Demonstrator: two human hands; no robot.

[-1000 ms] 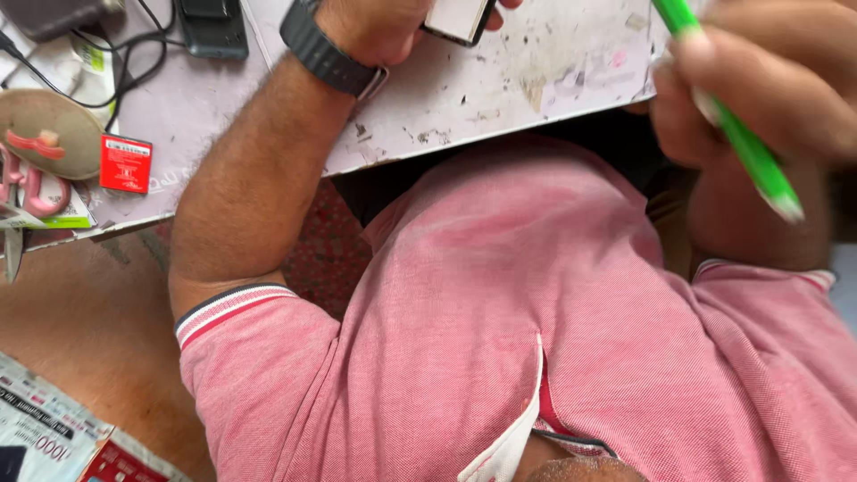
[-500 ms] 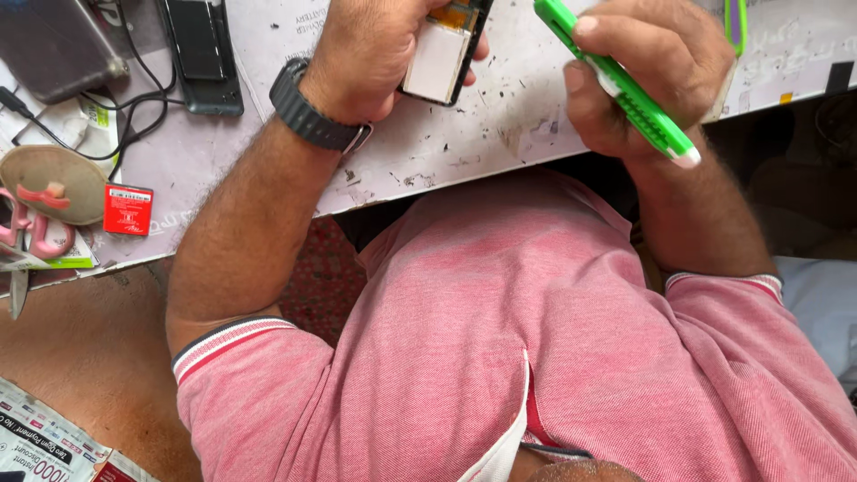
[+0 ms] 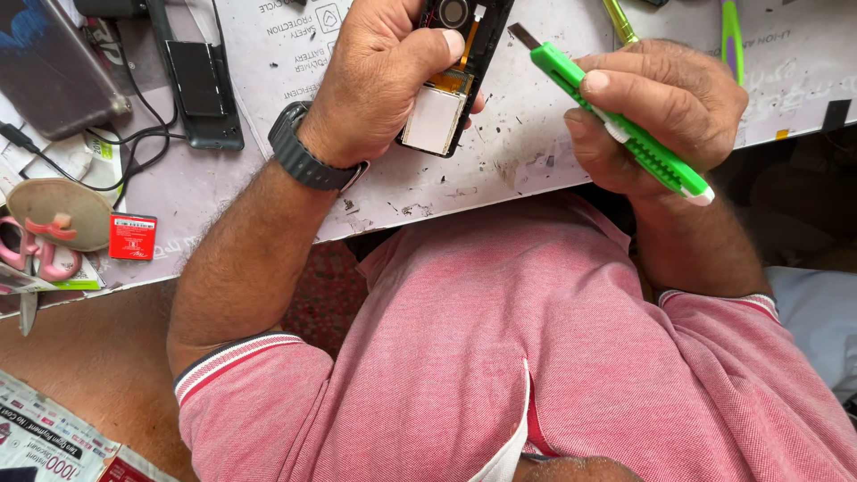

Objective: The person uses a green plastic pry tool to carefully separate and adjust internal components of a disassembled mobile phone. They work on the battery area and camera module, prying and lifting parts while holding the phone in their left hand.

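Two bare hands work above the near edge of a pale, scuffed counter (image 3: 268, 107). The left hand (image 3: 379, 76), with a dark wristwatch (image 3: 299, 152) on its wrist, grips an opened phone (image 3: 455, 71), its fingers (image 3: 446, 45) wrapped round the dark frame and the thumb pressed across the upper part. Inside the frame a white rectangular part and an orange flex strip show, with a round camera ring near the top; the phone is held tilted just over the counter's middle. The right hand (image 3: 665, 112) closes its fingers (image 3: 625, 85) tightly round a green utility knife (image 3: 625, 129), whose short blade points toward the phone and stops just beside it without touching. The knife's white end sticks out past the counter's near edge, over the pink polo shirt (image 3: 536, 339). Toward the counter's left edge lie a black phone back cover (image 3: 201, 89), a dark cable (image 3: 134, 134), a small red battery (image 3: 132, 236) and a round tan disc (image 3: 58, 214). Pink-handled scissors (image 3: 31, 259) rest at the far left corner.
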